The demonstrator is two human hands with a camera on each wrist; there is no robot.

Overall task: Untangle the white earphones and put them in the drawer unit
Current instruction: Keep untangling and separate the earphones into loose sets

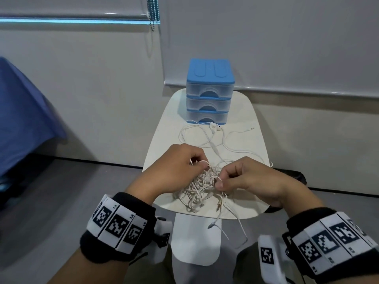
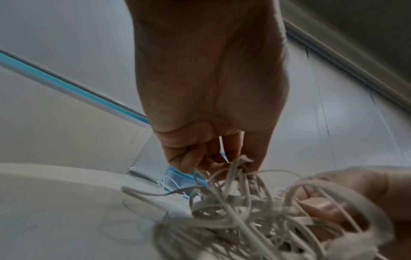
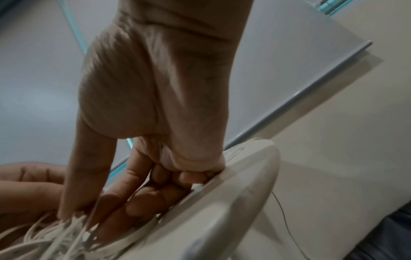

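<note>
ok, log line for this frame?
phase: untangling | left hand: pinching cable | right hand: pinching cable | earphones: knotted on table | drawers: closed

Earphones (image 1: 202,187): white cable, off-white in the tangle. Drawer unit (image 1: 209,93): blue top and frame, clear frosted drawers. Counter (image 1: 162,140): cream white. Wrist bands (image 1: 119,224): black, with white tiles bearing black square-code patterns. Cloth (image 1: 24,111) at left: blue.

Knot core of the white earphones (image 1: 202,182) behind curled fingers (image 1: 200,160); near strands motion-blurred in both wrist views.
</note>
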